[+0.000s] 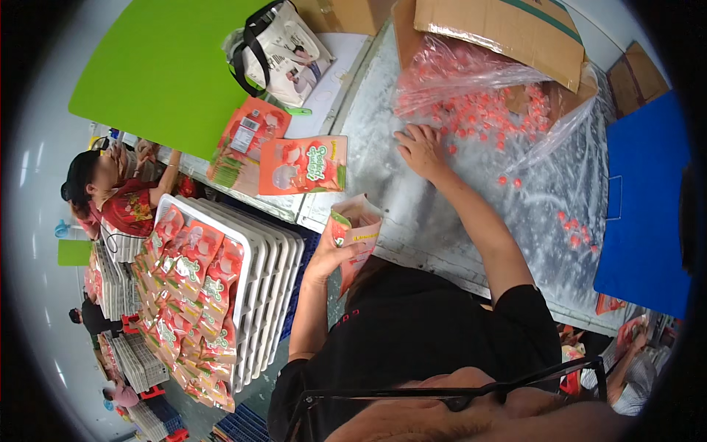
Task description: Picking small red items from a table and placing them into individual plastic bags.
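Note:
My left hand (326,258) grips a pink-and-red pouch (361,230) near the table's front edge, its fingers closed around the side. The top of the pouch gapes, and its inside is partly visible. Over the metal tabletop, my right hand (423,152) has its fingers spread and nothing seen in them. Just beyond and to its right lie many small red candy-like pieces (475,118), spilling from a clear plastic bag (456,70) in a tipped cardboard box (508,33). A flat printed pouch (303,166) lies left of my right hand, beside a stack of similar pouches (247,136).
Left of me stands a stack of white crates (258,295), the top one heaped with filled pouches (188,295). A tote bag (287,59) stands by a green board (162,66). At right is a blue panel (644,214). Other people work at far left and lower right.

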Demonstrator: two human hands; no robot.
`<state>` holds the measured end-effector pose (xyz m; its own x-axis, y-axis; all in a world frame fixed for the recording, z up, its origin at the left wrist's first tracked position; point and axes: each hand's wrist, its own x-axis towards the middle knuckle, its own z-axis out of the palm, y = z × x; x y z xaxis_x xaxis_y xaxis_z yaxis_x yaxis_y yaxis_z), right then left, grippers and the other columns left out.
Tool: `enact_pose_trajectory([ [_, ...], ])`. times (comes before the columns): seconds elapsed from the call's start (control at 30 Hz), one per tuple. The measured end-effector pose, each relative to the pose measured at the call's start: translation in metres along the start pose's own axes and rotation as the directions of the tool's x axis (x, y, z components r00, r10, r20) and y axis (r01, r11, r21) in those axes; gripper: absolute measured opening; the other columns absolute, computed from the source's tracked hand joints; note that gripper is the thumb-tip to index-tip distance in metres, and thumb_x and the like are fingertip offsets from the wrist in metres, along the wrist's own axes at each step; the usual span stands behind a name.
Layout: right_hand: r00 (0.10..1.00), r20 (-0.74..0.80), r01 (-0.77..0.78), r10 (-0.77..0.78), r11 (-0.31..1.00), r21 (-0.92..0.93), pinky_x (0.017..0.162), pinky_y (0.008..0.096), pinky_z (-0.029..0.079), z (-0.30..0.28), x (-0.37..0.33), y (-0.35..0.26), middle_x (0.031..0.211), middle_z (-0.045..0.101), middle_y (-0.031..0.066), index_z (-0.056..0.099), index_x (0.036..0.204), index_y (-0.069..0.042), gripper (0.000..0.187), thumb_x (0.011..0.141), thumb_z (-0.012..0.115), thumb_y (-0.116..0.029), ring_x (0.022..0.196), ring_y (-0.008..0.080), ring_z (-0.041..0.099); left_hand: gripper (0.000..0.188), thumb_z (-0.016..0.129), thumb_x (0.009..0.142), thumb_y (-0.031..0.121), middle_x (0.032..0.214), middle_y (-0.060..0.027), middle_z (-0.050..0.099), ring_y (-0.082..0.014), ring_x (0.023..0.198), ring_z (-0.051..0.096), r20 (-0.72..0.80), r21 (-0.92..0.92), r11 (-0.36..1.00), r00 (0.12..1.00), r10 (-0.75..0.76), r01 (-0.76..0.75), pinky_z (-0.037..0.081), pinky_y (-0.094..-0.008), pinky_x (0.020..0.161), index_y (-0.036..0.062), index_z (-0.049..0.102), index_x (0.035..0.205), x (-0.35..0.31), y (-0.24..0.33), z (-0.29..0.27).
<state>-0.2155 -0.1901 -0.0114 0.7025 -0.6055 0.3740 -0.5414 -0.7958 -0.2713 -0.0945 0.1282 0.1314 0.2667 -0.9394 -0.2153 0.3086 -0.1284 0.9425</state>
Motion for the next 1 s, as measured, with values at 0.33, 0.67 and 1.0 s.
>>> enact_pose_trajectory([
  [0.33,0.936,-0.013,-0.101,0.351,0.303,0.948,0.119,0.0403,0.034,-0.068,-0.116,0.040,0.155,0.049,0.0146,0.047,0.156,-0.012,0.055,0.108,0.042,-0.039,0.133,0.0245,0.054,0.090,0.079,0.071,0.003,0.144,-0.0088,0.056,-0.0217,0.136,0.051,0.062,0.042,0.999,0.998,0.028,-0.030,0.039,-0.0388,0.115,0.0049,0.041,0.153,0.005,0.000,0.014],
  [0.67,0.988,-0.013,-0.147,0.156,0.951,0.272,0.121,0.0515,0.031,-0.084,-0.143,0.028,0.161,0.040,0.0169,0.046,0.156,-0.010,0.076,0.091,0.073,-0.040,0.147,0.0391,0.037,0.091,0.079,0.071,0.001,0.141,-0.0090,0.057,-0.0221,0.132,0.054,0.011,0.079,0.995,0.998,0.065,-0.066,0.040,-0.0394,0.113,0.0041,0.040,0.153,0.000,0.003,0.010],
  [1.0,0.995,0.079,0.038,-0.056,0.976,0.215,0.121,0.0682,0.019,-0.087,-0.122,-0.016,0.160,0.041,0.0148,0.051,0.151,-0.015,0.086,0.081,0.078,-0.058,0.149,0.0465,0.030,0.089,0.077,0.072,-0.003,0.143,-0.0095,0.056,-0.0208,0.135,0.051,0.030,0.101,0.988,0.993,0.117,-0.119,0.039,-0.0386,0.115,0.0039,0.040,0.153,0.003,0.010,0.009],
])
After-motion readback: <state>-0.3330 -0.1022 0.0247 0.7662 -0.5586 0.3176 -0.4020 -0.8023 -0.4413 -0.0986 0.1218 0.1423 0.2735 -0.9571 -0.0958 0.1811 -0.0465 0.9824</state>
